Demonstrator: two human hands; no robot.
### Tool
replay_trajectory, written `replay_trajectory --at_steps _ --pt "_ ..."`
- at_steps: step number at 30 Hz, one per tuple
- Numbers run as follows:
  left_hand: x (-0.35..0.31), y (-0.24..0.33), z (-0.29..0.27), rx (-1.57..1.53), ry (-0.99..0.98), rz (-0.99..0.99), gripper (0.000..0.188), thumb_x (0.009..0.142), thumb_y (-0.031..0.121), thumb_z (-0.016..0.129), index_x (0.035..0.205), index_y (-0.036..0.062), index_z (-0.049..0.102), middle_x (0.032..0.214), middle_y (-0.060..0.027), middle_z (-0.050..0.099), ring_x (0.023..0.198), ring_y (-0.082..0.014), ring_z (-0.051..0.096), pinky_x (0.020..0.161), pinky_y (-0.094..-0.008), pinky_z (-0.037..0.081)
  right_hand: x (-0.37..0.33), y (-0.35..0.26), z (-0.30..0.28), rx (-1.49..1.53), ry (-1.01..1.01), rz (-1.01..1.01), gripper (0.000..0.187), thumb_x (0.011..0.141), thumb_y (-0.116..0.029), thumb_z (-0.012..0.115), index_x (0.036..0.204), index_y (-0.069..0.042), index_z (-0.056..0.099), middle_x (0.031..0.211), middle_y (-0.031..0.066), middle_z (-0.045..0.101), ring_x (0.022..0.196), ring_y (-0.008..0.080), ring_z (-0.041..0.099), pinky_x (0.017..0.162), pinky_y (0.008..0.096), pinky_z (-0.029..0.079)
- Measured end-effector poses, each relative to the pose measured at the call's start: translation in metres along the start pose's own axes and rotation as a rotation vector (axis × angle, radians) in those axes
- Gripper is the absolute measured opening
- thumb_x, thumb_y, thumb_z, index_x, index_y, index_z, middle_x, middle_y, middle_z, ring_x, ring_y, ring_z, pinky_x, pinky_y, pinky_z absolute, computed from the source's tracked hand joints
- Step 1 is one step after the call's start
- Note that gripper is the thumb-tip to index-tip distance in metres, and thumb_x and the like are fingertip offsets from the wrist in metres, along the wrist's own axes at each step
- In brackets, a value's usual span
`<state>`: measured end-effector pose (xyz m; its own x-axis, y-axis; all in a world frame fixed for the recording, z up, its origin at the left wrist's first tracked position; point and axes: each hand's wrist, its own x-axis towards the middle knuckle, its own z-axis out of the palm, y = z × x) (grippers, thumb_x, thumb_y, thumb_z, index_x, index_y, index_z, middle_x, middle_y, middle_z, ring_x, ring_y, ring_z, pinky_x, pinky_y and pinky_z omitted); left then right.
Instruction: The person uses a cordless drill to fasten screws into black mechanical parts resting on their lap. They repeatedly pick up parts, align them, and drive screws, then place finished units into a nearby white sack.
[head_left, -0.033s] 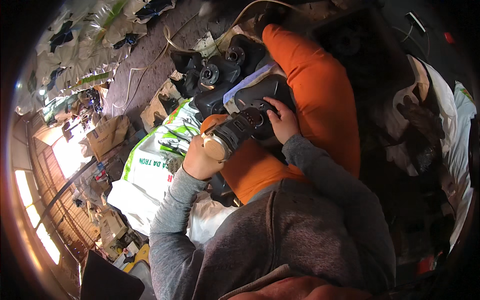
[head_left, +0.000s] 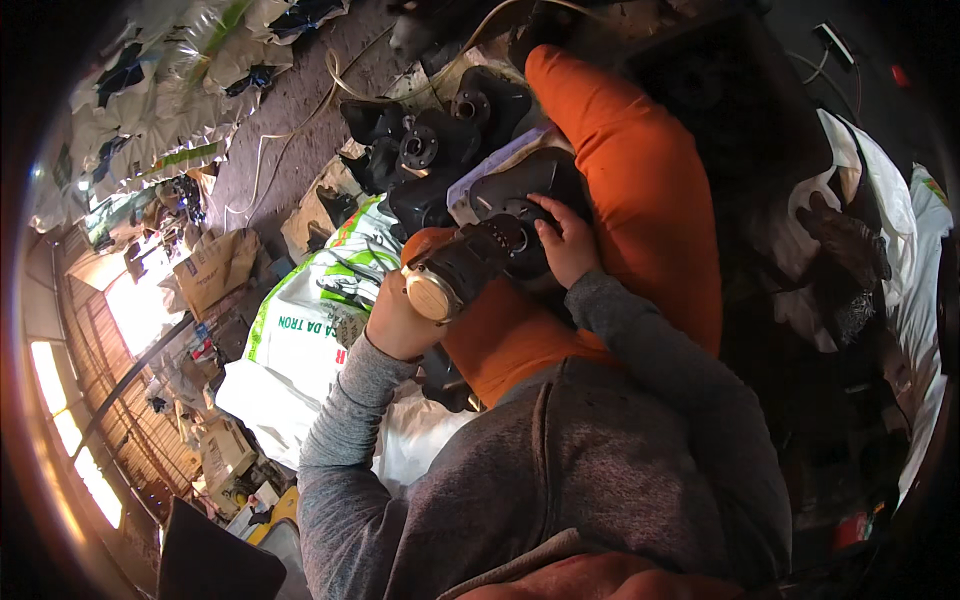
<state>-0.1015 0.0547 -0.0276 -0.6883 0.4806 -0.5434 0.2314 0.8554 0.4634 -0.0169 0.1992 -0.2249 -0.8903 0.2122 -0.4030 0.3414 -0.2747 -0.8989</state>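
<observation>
My left hand (head_left: 396,318) is wrapped round a power tool with a dark body and a round, cream-coloured end (head_left: 432,296). The tool's far end points up and right, against or very close to a black moulded part (head_left: 535,183) between my legs. Its exact contact is hard to see in the shade. My right hand (head_left: 570,243) grips that black part beside the tool's tip, with the index finger and thumb on its near side. The other fingers are partly hidden.
More black moulded parts with round flanges (head_left: 419,147) lie ahead, past a pale strip (head_left: 500,160). A white and green sack (head_left: 310,320) is at my left. A thin cable (head_left: 335,75) runs over the floor. A cardboard box (head_left: 215,272) stands farther left; white sheeting (head_left: 900,270) hangs at right.
The power tool's body looks darker than before, as the light on it has dimmed. Both hands keep the same place and hold.
</observation>
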Motion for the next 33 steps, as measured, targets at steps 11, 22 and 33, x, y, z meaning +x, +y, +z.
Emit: replay_trajectory --at_steps 11,22,33 --pt "0.015 -0.002 0.008 0.029 0.165 0.143 0.046 0.070 0.013 0.074 0.112 0.0021 0.060 0.097 -0.0109 0.069 0.088 -0.0273 0.068 0.085 -0.0347 0.052 0.009 -0.003 -0.005 -0.050 -0.031 0.150 0.036 0.090 -0.003 0.054 0.125 -0.008 0.058 0.083 0.0039 0.067 0.068 0.0072 0.058 0.063 0.0248 0.047" --pt "0.023 -0.002 -0.014 -0.042 -0.145 -0.108 0.041 0.073 0.014 0.073 0.111 0.0044 0.061 0.097 -0.0135 0.068 0.087 -0.0261 0.068 0.077 -0.0332 0.053 0.017 0.026 0.011 -0.001 0.023 0.044 0.036 0.091 -0.003 0.055 0.126 -0.009 0.058 0.097 0.0030 0.067 0.075 0.0069 0.059 0.070 0.0236 0.049" --pt "0.030 0.004 -0.011 0.172 -0.143 0.072 0.058 0.069 0.011 0.070 0.124 0.0071 0.054 0.096 -0.0148 0.068 0.087 -0.0328 0.066 0.078 -0.0373 0.054 0.007 -0.004 -0.007 -0.018 -0.047 0.193 0.037 0.089 0.000 0.056 0.125 -0.008 0.058 0.095 0.0042 0.067 0.074 0.0079 0.060 0.071 0.0243 0.050"
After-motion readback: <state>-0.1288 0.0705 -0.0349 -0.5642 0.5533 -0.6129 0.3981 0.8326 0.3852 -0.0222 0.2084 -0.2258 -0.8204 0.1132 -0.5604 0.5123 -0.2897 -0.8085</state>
